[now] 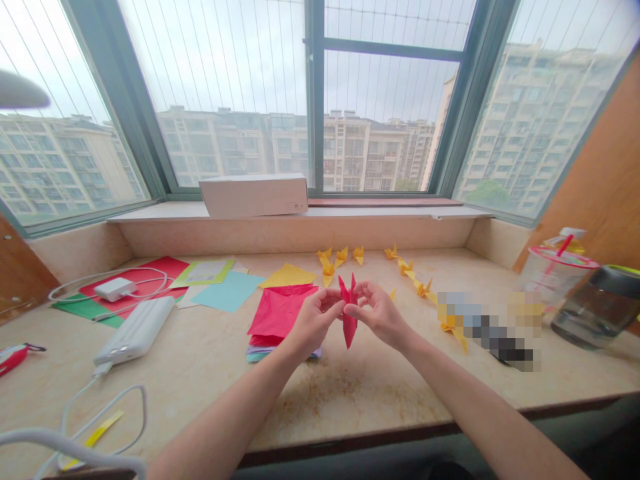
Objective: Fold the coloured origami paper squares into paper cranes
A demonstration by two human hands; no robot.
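At far left, a white power bank lies on the stone counter beside coloured paper sheets. The left hand is next to a stack of red paper. Both hands pinch a folded red paper bird from either side, held above the counter at its middle; its long axis stands upright, one point aimed down and two up. To the right run yellow paper cranes, some hidden under a blurred patch. Further right stand a plastic cup with a red straw and a lidded glass jar, their contents hard to make out.
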